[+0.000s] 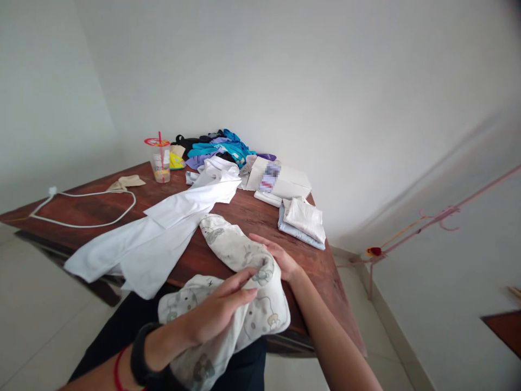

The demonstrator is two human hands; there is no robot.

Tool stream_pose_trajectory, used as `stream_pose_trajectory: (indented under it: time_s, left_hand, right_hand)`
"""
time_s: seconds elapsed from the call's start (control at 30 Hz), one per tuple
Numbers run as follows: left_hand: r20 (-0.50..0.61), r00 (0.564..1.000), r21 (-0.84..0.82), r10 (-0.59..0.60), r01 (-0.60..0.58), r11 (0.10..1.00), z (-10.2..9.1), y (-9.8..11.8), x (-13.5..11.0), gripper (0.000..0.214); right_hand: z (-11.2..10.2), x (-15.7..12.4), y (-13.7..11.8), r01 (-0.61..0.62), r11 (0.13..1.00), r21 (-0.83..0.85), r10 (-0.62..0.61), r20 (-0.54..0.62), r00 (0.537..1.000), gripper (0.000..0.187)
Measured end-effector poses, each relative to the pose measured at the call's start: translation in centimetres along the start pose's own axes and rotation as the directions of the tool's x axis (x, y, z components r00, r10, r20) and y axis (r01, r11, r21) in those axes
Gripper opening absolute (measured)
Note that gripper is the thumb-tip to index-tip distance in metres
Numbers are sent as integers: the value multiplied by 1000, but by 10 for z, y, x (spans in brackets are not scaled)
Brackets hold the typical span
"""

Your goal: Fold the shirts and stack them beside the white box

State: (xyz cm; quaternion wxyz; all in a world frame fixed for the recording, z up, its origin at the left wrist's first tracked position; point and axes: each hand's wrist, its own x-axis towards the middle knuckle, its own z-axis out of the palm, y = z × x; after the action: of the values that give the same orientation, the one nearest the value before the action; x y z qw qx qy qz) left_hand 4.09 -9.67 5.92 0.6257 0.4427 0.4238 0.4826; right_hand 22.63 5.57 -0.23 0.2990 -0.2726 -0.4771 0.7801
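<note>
A white baby garment with a grey animal print lies bunched across the table's near edge and hangs over my lap. My left hand, with a black band at the wrist, rests on its cloth; the fingers are stretched and the thumb is apart from them. On the garment's far right side, my right hand holds up a fold, its straight fingers behind the cloth and its thumb hidden. A long part of the print reaches away over the table. To the left, a plain white garment lies stretched out, draping over the edge.
On the wooden table are a folded stack of clothes, a white box, a heap of coloured clothes, a plastic cup with a straw, a beige cloth and a white cable. A pink rack stands right.
</note>
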Motion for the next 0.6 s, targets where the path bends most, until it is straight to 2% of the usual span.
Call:
stream_pose_trajectory:
  time_s: [0.03,0.1,0.17,0.23,0.3,0.37,0.43,0.53,0.6]
  left_hand:
    - [93,996,8,-17,16,1000,0,-5,-3,30]
    - [274,959,37,-73,65,997,-5,-12,-8,38]
    - [326,941,34,-96,90,995,-15,-18,-9,50]
    - [301,946,37,-119,113,993,-25,-24,-6,60]
    - [201,972,54,-124,115,992,-34,-27,-1,67]
    - [68,995,53,-73,69,996,-36,-25,5,67]
    - [-21,1000,48,21,-20,999,-33,-17,11,59]
    - [20,990,22,136,-137,990,-22,-2,22,45]
    - [60,990,-5,128,-128,992,-16,2,29,48]
  right_hand:
    - [-3,1,0,24,1000,-10,-24,-39,999,65]
    - [-8,2,-1,83,996,-14,-84,-140,987,67]
    - [-12,2,-5,148,989,-12,-146,-244,959,66]
    - [-16,1,-9,203,979,-13,-196,-327,925,67]
    - [-18,-1,-13,239,971,-19,-227,-397,889,69]
    - [-20,-2,-15,257,966,-28,-243,-445,862,72]
    - [-20,-2,-16,284,958,-41,-272,-450,851,71]
    - [-11,-3,-15,349,936,-52,-337,-426,840,60]
    - [5,-8,-14,364,930,-40,-349,-404,846,56]
